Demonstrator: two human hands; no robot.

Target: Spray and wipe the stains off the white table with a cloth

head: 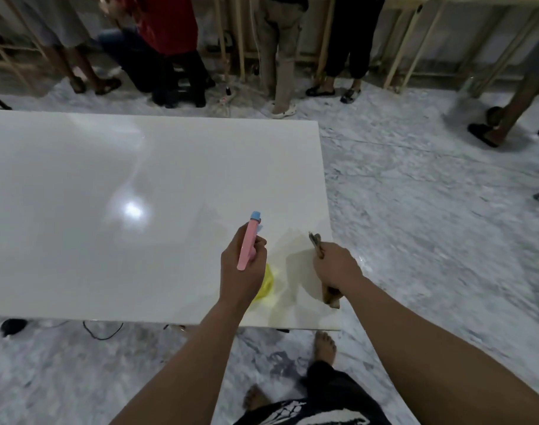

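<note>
Spray bottle (pixel 248 240) in left hand (pixel 242 271) points nozzle away, up-table.

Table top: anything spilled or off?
Yes. A pale yellowish film spreads over the white table near its right corner, between the left hand gripping the spray bottle and the right hand gripping the cloth.
</note>
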